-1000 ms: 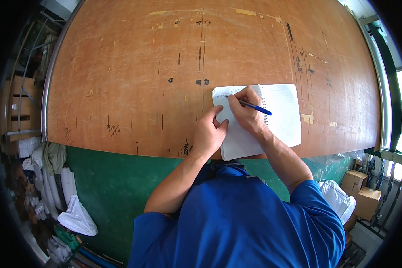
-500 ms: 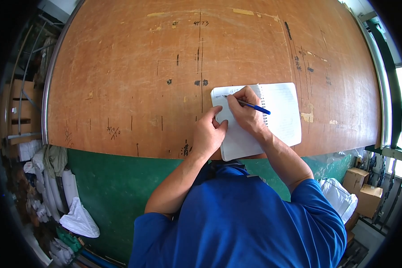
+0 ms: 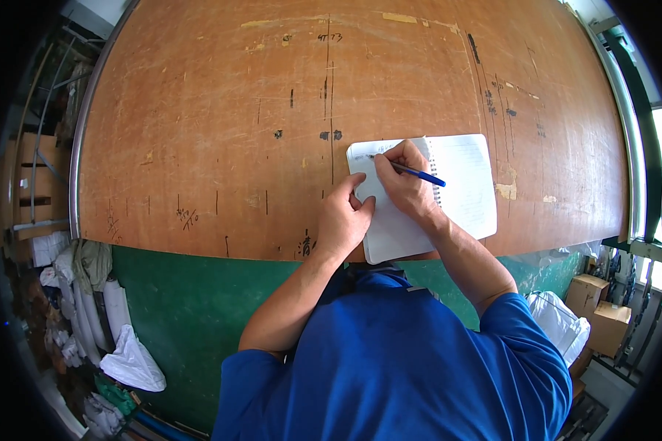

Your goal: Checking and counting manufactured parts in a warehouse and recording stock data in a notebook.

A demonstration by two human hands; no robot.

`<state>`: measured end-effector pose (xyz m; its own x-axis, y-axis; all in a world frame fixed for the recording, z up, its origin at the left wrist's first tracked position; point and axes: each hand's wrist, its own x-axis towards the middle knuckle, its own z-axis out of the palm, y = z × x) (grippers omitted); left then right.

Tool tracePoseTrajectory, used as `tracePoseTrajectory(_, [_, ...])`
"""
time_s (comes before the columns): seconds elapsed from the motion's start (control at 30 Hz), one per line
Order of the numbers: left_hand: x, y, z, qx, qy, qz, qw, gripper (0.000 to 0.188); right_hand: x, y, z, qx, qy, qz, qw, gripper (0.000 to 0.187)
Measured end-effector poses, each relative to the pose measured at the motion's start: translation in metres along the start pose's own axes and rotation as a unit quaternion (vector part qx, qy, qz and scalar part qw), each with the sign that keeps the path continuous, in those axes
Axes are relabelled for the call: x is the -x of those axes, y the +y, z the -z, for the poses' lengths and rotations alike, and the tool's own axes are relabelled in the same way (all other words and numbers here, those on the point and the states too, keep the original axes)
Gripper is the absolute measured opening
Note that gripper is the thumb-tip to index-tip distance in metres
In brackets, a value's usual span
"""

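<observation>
An open spiral-bound notebook (image 3: 463, 192) lies near the front edge of the table, its wire binding running between two pages. My right hand (image 3: 407, 180) grips a blue-capped pen (image 3: 431, 178), and the pen's tip meets the upper part of the left page. Some faint writing shows near that tip. At the notebook's left edge rests my left hand (image 3: 346, 214), with thumb and forefinger apart on the page and nothing held between them. Its other fingers are mostly hidden beneath the hand.
The large brown wooden table (image 3: 198, 110) bears ink marks, scratches and tape remnants. Below its edge lies a green floor (image 3: 176, 309). White bags (image 3: 134, 360) and rolls stand at the left. Cardboard boxes (image 3: 609, 328) and a white sack (image 3: 555, 323) sit at the right.
</observation>
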<state>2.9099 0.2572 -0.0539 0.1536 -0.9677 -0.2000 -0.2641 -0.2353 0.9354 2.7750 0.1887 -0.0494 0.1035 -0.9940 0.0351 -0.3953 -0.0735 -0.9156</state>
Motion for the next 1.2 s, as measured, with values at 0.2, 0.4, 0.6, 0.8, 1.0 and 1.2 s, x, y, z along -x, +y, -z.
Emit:
tracePoseTrajectory(0.2, [0.000,-0.001,0.000,-0.006,0.000,-0.004,1.000,0.041,-0.001,0.001,0.000,-0.011,-0.002,-0.006,1.000,0.016])
tracePoseTrajectory(0.4, [0.000,0.001,0.000,-0.006,0.003,-0.010,1.000,0.041,-0.002,-0.001,0.002,-0.037,-0.010,-0.022,0.999,0.015])
tracePoseTrajectory(0.6, [0.000,-0.001,0.000,0.000,0.002,0.000,1.000,0.043,0.000,-0.008,0.004,-0.003,-0.025,-0.036,0.999,0.015])
tracePoseTrajectory(0.8, [0.000,-0.001,0.001,-0.007,-0.002,-0.015,1.000,0.049,0.000,-0.002,0.003,0.007,-0.017,-0.001,1.000,0.015])
tracePoseTrajectory(1.0, [-0.001,-0.003,0.001,-0.003,-0.007,-0.023,1.000,0.054,-0.001,0.000,0.002,-0.003,-0.016,-0.009,1.000,0.015])
tracePoseTrajectory(1.2, [-0.001,-0.004,0.001,-0.006,-0.006,-0.025,1.000,0.054,0.000,-0.001,0.002,0.012,-0.020,-0.015,1.000,0.015])
